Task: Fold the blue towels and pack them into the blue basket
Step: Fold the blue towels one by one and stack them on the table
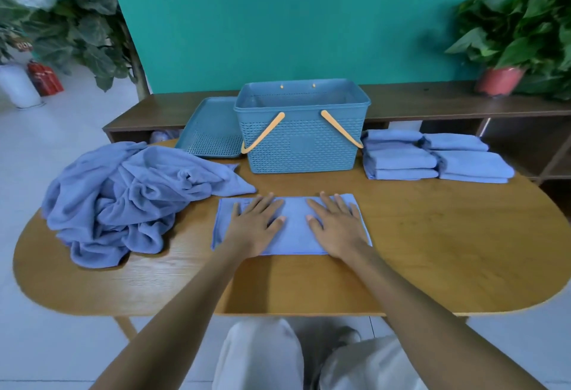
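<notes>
We are pressing a folded blue towel point(293, 225) flat on the wooden table point(432, 250), left hand point(255, 225) and right hand point(336, 225) both lying on it with fingers straight and spread. The blue basket point(301, 130) is standing open just behind the towel, its lid point(211, 130) leaning beside it. Unfolded towels point(123, 195) are lying heaped at left; folded stacks point(432, 157) are sitting at right.

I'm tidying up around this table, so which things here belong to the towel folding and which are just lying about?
Part of the job: towel under both hands, left hand, right hand, unfolded towel heap, folded towel stacks, blue basket.

Lying about: basket lid, potted plant, wooden bench.
</notes>
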